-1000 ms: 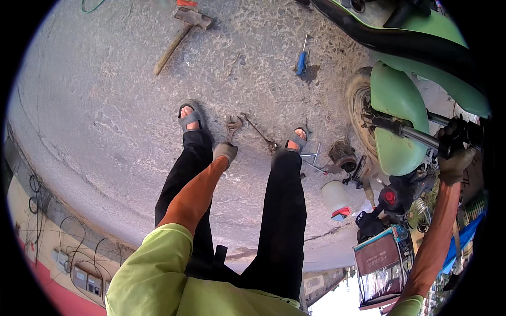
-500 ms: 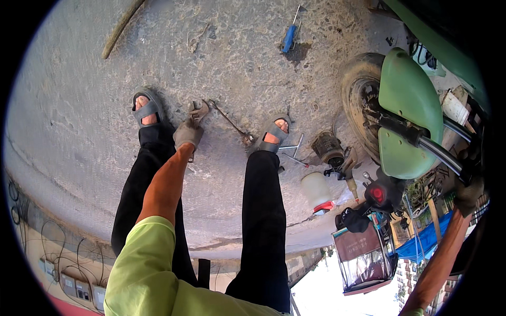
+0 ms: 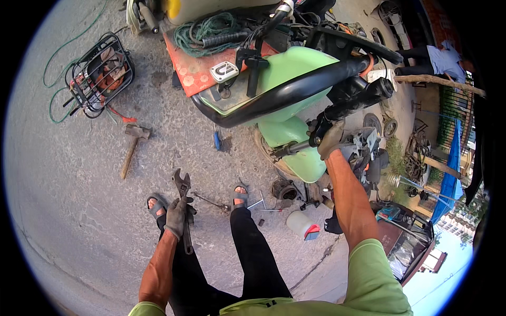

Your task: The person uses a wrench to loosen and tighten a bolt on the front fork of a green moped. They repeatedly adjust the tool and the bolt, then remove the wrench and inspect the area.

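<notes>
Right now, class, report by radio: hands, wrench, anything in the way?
Left hand gripping adjustable wrench. Right hand gripping green vehicle's front fork. Hammer lying apart from both hands.

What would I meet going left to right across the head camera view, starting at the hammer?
Wooden-handled hammer, adjustable wrench in the left hand, blue-handled tool, silver T-shaped tool, whitish cylindrical container, blue tarp.

Soft daylight covers the ground (image 3: 95,200), with faint shadows; the sky (image 3: 453,260) glares at lower right. Fisheye distortion bends the edges, blue fringing lines the rim, the centre is sharp.
</notes>
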Motion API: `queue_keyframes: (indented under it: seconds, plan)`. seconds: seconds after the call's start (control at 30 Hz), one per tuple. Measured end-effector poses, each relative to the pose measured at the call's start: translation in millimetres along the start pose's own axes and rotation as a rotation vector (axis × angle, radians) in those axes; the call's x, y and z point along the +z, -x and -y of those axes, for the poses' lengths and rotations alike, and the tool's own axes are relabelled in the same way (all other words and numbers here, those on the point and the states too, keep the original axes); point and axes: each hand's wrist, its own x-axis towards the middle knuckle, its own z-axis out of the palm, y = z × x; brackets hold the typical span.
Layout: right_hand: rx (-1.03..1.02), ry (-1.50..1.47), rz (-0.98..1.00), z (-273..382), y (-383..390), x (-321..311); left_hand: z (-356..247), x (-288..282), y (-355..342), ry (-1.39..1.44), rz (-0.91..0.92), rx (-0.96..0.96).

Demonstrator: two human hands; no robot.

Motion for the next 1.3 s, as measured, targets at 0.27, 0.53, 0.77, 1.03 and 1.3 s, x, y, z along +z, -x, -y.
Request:
queue_keyframes:
  seconds: [0.27,0.53,0.77,1.03,1.3]
  plan:
    - [0.124,-0.353,-0.106,-19.8,-24.2,18.9,-209.9,176.8,176.8,-0.441,0.318,0.165]
    - [0.15,-0.403,-0.093,-45.4,-23.3,21.4,-279.3,372.0,234.9,-0.516,0.412,0.062]
    - [-0.103,-0.209,-0.109,-34.5,-17.6,16.1,-295.4,441.8,222.3,-0.459,0.357,-0.039]
    - [0.06,-0.345,-0.176,-28.0,-8.2,20.7,-308.5,458.7,196.0,-0.499,0.393,-0.135]
    - [0.056,-0.341,-0.2,-26.5,-9.4,22.6,-325.0,466.4,163.5,-0.369,0.488,-0.285]
